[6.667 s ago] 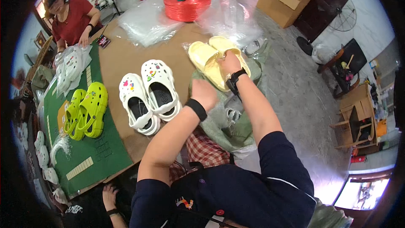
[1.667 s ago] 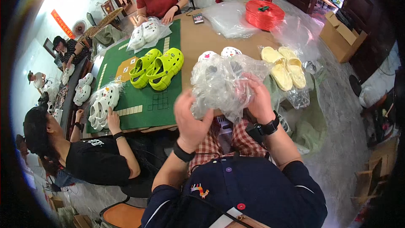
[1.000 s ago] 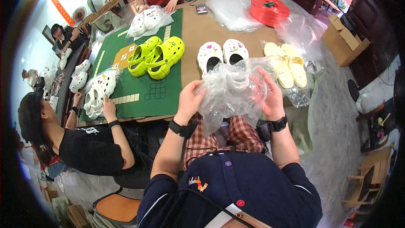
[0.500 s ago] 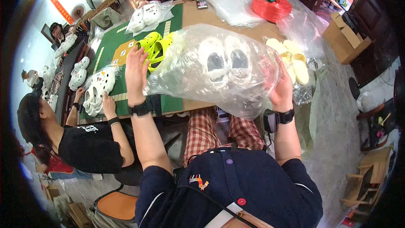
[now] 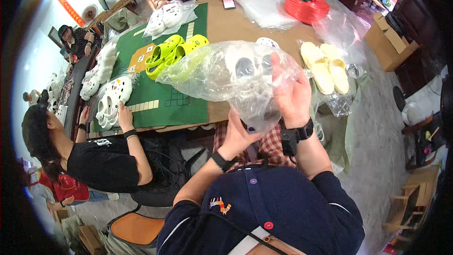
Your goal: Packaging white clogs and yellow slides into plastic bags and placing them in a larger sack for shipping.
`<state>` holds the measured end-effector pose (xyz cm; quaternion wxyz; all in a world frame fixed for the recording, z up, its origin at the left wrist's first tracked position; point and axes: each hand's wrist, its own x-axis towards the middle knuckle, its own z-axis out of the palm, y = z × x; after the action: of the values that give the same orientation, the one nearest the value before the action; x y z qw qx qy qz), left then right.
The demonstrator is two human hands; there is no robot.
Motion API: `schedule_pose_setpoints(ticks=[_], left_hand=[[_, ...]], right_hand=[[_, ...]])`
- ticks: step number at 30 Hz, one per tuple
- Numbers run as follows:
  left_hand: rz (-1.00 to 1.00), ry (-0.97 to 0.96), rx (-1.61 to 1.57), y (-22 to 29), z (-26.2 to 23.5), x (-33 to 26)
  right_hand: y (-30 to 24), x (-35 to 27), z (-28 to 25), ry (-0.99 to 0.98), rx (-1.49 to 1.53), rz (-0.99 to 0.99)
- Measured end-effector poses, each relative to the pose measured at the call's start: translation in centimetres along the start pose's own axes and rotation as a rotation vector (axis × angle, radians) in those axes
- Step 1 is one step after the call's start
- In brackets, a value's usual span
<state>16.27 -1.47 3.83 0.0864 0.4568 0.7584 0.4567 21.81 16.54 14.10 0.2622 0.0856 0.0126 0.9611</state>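
Observation:
A clear plastic bag [image 5: 198,82] with a pair of white clogs [image 5: 245,68] inside is held in front of me, above the table's near edge. My right hand [image 5: 292,97] presses along the bag's right side, its fingers pointing up over the plastic. Lower down, my left hand [image 5: 239,134] cups the bag's bottom edge, fingers and thumb around the film. Behind the bag's left end stand bright lime-green clogs [image 5: 172,54], partly covered by the plastic. Pale yellow slippers [image 5: 324,68] lie on plastic to the right.
A green mat [image 5: 155,99] covers the table's left part. A red twine roll [image 5: 306,7] and plastic bags [image 5: 264,7] lie at the back. On the left, a co-worker in black handles white clogs [image 5: 114,99]; another in red sits opposite by bagged clogs [image 5: 169,19].
My left hand has moved from the bag's left end down to its bottom, and my right hand has come inward, bunching the bag. The person opposite has a hand at a phone, now lit.

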Motion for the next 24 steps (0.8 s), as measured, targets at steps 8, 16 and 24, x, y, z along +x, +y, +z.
schedule_pose_setpoints(ticks=[8,16,24], left_hand=[[0.12,0.548,-0.489,1.1,-5.7,7.2],[0.287,0.369,-0.346,2.6,-10.1,11.0],[0.365,0.426,0.211,3.9,-11.8,12.0]], right_hand=[[-0.5,0.8,-0.5,0.012,-0.051,0.024],[3.4,0.8,-1.3,0.185,-0.078,0.191],[5.2,-0.9,-3.6,0.155,-0.021,0.54]])
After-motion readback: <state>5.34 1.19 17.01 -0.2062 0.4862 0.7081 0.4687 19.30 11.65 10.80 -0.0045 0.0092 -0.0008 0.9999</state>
